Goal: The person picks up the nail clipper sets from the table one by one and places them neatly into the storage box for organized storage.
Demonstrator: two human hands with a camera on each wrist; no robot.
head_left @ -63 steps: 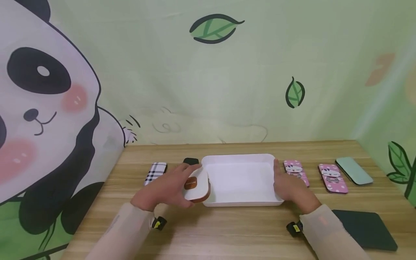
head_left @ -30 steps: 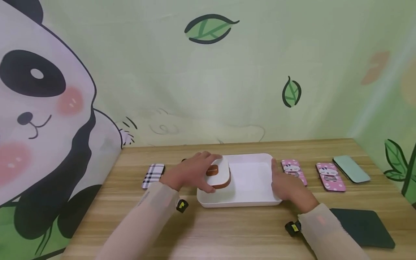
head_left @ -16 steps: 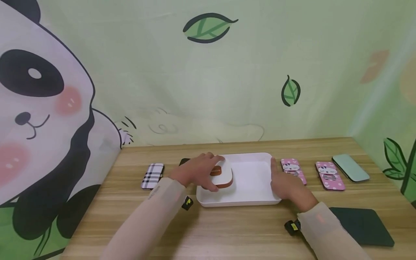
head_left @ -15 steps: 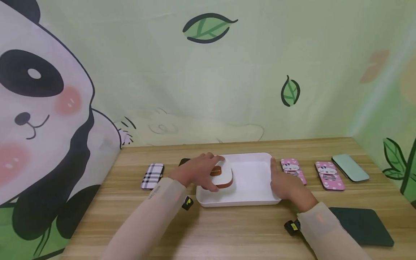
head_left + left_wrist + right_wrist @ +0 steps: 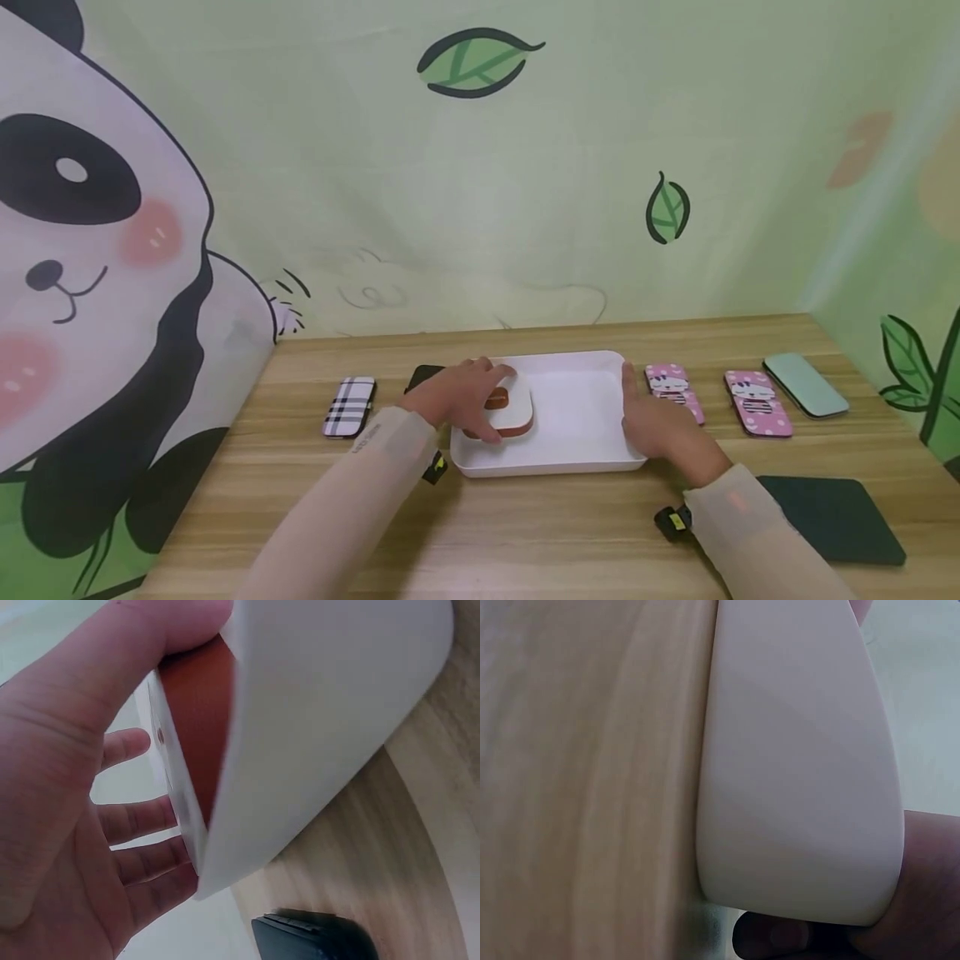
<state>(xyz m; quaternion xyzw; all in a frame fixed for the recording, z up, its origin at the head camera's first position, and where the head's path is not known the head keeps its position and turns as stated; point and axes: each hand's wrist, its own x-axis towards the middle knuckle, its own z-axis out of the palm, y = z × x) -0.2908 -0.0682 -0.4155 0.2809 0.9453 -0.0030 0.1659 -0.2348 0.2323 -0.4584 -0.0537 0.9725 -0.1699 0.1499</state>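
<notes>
A square, rounded-corner box [image 5: 517,417] with a white top, brown sides and an orange-brown label sits inside the left part of a white rectangular tray [image 5: 585,408]. My left hand [image 5: 465,400] holds this box, its thumb on the near side and its fingers reaching over the far side. In the left wrist view the thumb presses the brown side [image 5: 202,720], with the tray's outer wall in front. At the tray's right end, my right hand [image 5: 660,425] grips the wall, index finger lying along the rim. The right wrist view shows curled fingers [image 5: 780,937] outside the tray's corner.
Left of the tray lie a plaid phone-shaped item [image 5: 349,407] and a black one [image 5: 423,376], partly behind my left hand. On the right are two pink cat-print ones [image 5: 675,387], a mint one [image 5: 806,385] and a dark flat slab [image 5: 840,518] near my right sleeve.
My left hand has carried the box rightward from the tray's left edge and lowered it into the tray. My right hand stays at the tray's right end. The view shifts slightly.
</notes>
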